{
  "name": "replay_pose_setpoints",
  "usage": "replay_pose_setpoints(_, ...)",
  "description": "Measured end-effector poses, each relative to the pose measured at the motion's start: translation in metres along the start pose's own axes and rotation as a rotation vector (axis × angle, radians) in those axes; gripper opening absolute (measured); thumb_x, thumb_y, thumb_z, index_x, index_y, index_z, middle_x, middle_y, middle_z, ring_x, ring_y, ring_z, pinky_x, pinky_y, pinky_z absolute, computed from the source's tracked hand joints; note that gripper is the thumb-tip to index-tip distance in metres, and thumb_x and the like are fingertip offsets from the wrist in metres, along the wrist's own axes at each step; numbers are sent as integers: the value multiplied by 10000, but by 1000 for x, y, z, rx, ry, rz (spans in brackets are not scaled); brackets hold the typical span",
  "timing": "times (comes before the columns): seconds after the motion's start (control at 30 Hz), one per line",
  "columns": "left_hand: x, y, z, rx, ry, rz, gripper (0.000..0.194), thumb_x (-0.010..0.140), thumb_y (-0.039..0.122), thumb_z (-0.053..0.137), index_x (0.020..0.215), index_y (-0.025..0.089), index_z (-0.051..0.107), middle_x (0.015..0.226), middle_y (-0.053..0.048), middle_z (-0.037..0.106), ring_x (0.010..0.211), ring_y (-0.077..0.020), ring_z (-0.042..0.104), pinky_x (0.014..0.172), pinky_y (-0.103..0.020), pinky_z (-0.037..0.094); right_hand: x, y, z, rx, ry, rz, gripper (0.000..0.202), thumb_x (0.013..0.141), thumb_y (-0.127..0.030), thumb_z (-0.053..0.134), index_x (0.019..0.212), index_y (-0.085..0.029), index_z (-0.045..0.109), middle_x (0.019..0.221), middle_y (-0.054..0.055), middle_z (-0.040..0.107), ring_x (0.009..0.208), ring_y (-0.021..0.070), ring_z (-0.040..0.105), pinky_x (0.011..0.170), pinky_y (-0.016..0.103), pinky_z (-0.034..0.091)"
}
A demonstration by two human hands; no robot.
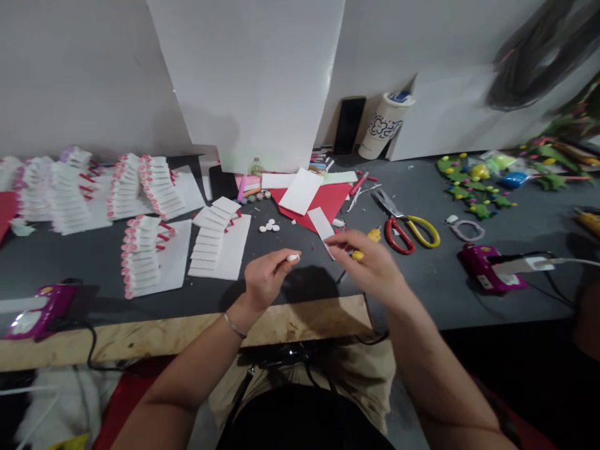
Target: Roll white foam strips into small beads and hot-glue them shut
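My left hand (265, 275) pinches a small white clay-like lump (293, 257) between thumb and fingertips, above the dark table. To its right is my right hand (368, 265), fingers apart and slightly bent, with nothing visible between them. Its fingertips are by a white paper strip (320, 224); whether they touch it I cannot tell. Several similar white lumps (269, 226) lie in a small group beyond my left hand. Left of them sits a white card with overlapping white strips (209, 250) and red pieces on it. Yellow pieces (374, 235) show beside my right hand, partly hidden.
Scissors with red and yellow handles (412, 232) lie to the right, near a purple power socket (492, 269). Several pink-edged strip cards (145, 253) stand left. Red paper (328, 195), a white cup (385, 125) and a black phone-like slab (349, 125) are farther back.
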State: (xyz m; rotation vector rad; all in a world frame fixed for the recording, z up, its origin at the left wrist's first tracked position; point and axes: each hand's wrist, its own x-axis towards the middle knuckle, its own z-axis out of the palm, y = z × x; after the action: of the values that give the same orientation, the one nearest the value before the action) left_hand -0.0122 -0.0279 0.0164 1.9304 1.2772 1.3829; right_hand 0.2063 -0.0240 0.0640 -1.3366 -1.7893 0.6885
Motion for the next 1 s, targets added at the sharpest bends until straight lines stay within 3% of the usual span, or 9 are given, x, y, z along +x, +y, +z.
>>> replay_pose_setpoints(0.1, 3, -1, -6, 142, -9, 177, 188, 946, 306, 593, 932, 217, 758, 851, -27, 794, 726, -134, 746, 720, -219, 603, -5, -16, 34, 203, -97, 67, 225, 896, -377, 573, 947, -207, 710, 888, 51, 732, 779, 166, 641, 718, 300, 506)
replay_pose_setpoints(0.17, 5, -2, -8, 182, -3, 267, 184, 948, 278, 586, 922, 207, 754, 841, -36, 793, 747, -142, 750, 721, -218, 595, -5, -15, 44, 272, -123, 118, 231, 885, -388, 584, 923, -200, 712, 835, 35, 728, 730, 151, 628, 668, 276, 492)
replay_pose_setpoints(0.43, 8, -6, -6, 217, -2, 415, 146, 935, 226, 598, 943, 199, 741, 817, -44, 783, 737, -145, 732, 682, -222, 557, -2, -12, 48, 403, -75, 202, 233, 797, -422, 681, 841, -195, 707, 785, 20, 727, 697, 138, 625, 634, 258, 487)
replay_pose_setpoints(0.63, 6, -8, -1, 172, -58, 294, 211, 962, 300, 563, 959, 201, 750, 869, -55, 787, 775, -146, 733, 731, -237, 579, 3, -2, 53, 548, -117, 265, 271, 742, -461, 716, 764, -191, 698, 738, 8, 714, 682, 134, 615, 647, 262, 490)
replay_pose_setpoints(0.8, 7, -3, 2, 18, -77, 168, 248, 896, 407, 656, 1027, 217, 746, 933, -64, 787, 822, -168, 742, 756, -266, 610, 4, 7, 59, 625, -50, 325, 334, 700, -518, 748, 756, -192, 701, 728, 7, 703, 679, 134, 609, 653, 265, 489)
replay_pose_setpoints(1.0, 7, 3, 6, -185, -81, -122, 254, 883, 397, 663, 1020, 201, 747, 984, -71, 782, 816, -163, 750, 715, -255, 631, -2, 10, 64, 561, 10, 259, 282, 768, -475, 710, 809, -196, 705, 769, 11, 710, 704, 142, 607, 672, 268, 483)
